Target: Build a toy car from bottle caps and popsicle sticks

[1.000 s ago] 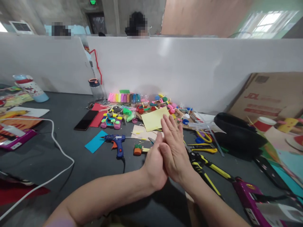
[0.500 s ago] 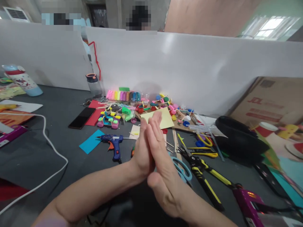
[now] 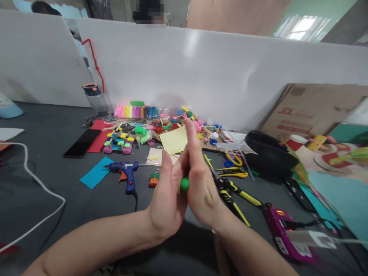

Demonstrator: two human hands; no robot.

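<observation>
My left hand [image 3: 166, 195] and my right hand [image 3: 199, 180] are pressed palm to palm above the dark table [image 3: 57, 191]. A small green clay ball [image 3: 184, 184] shows in the gap between the palms. The fingers of both hands are stretched out straight, pointing away from me. Just left of my hands lies a blue glue gun [image 3: 126, 172], and a small orange and green clay piece [image 3: 154, 179] sits beside it.
Black and yellow pliers [image 3: 232, 193] and a purple glue gun [image 3: 283, 234] lie at the right. Coloured clay sticks [image 3: 135, 112], a yellow paper sheet [image 3: 174, 140], a phone [image 3: 82, 143], a water bottle [image 3: 94, 99] and a cardboard box [image 3: 313, 111] stand further back. A white cable [image 3: 34, 184] crosses the left.
My palms have slid against each other and parted a little, so the green clay ball now shows between them. The view has shifted rightward.
</observation>
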